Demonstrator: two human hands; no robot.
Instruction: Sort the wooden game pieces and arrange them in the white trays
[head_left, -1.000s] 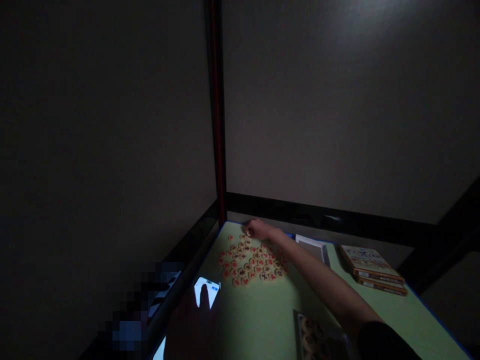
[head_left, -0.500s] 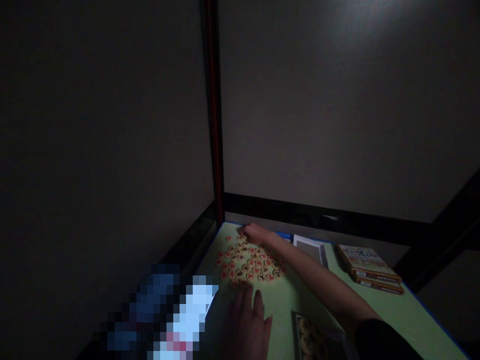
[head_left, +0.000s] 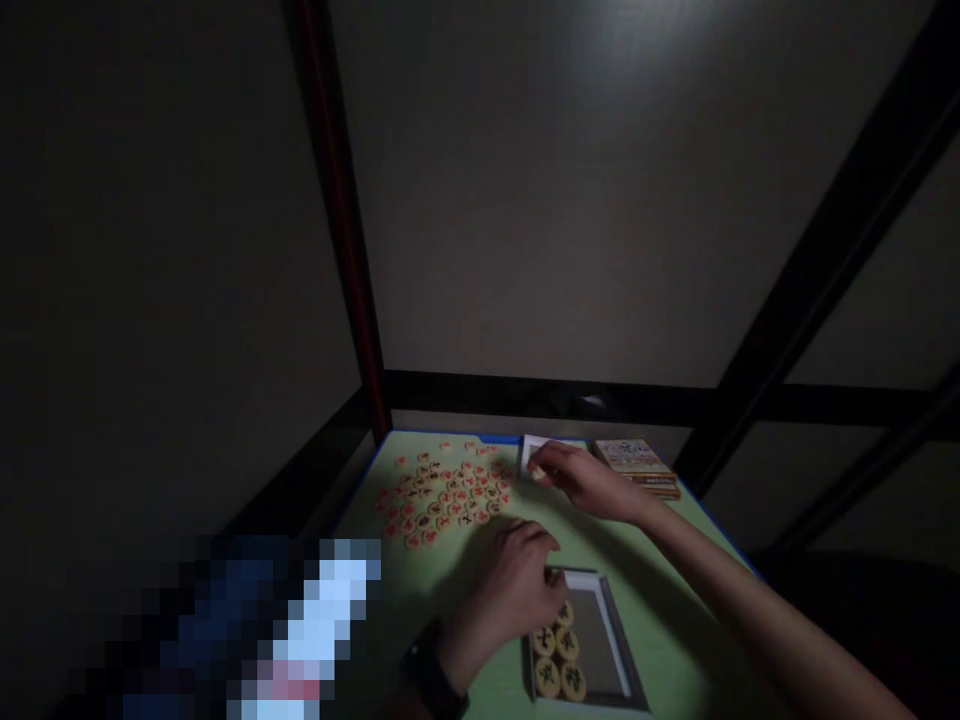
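Round xiangqi pieces [head_left: 444,518] with red and black characters lie loosely spread on the green table, left of my hands. My right hand [head_left: 566,474] is at the table's far side, its fingertips pinched on a pale xiangqi piece [head_left: 538,473]. Below it my left hand [head_left: 521,580], with a dark watch at the wrist, hovers at the upper left corner of an open box [head_left: 616,640]. Its fingers are bent, with a gap between them and the thumb. Several black-lettered pieces [head_left: 568,642] sit in rows along the box's left side, partly covered by that hand.
Behind my right hand lies a white-rimmed tray or lid [head_left: 528,452]. Stacked boxes [head_left: 637,460] with printed covers stand at the back right. Walls rise behind the green table [head_left: 675,610] and to its left. A blurred bright patch [head_left: 315,600] is at lower left.
My right hand has drawn back rightward from the far pieces and now pinches one. My left hand has moved right to the box. The view has turned right, showing more of the box.
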